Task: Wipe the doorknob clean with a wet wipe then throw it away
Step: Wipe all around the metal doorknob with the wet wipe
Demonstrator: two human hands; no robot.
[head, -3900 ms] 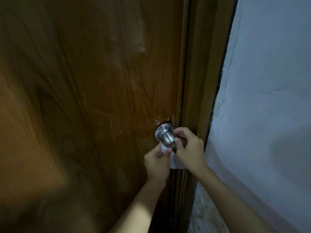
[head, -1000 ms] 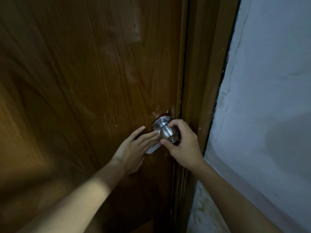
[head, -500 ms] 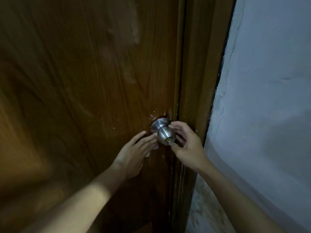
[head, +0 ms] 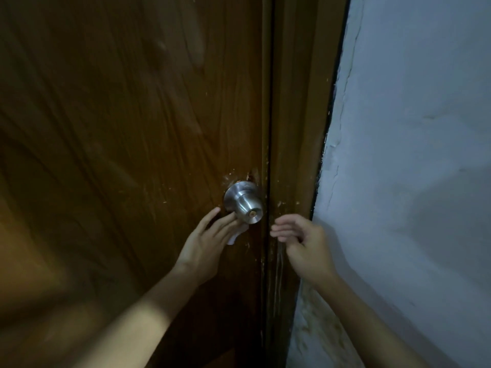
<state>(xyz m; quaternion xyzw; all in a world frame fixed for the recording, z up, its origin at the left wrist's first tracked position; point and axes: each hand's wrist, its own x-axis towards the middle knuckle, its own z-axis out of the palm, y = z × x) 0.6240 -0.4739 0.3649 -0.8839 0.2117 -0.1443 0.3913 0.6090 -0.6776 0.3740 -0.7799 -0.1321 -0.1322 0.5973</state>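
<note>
A round silver doorknob [head: 245,204] sticks out of the brown wooden door [head: 132,128], close to its right edge. My left hand [head: 206,241] lies flat with fingers stretched, pressing a white wet wipe [head: 237,234] against the knob's lower left side; only a small corner of the wipe shows under the fingers. My right hand [head: 300,239] hovers to the right of the knob, in front of the door frame, fingers loosely curled and holding nothing. It does not touch the knob.
A brown door frame [head: 297,128] runs down just right of the door's edge. Beyond it is a pale, cracked plaster wall [head: 411,155]. The scene is dim.
My right hand has let go of the doorknob and drawn back to the right. My left hand keeps the wipe against the knob's lower left.
</note>
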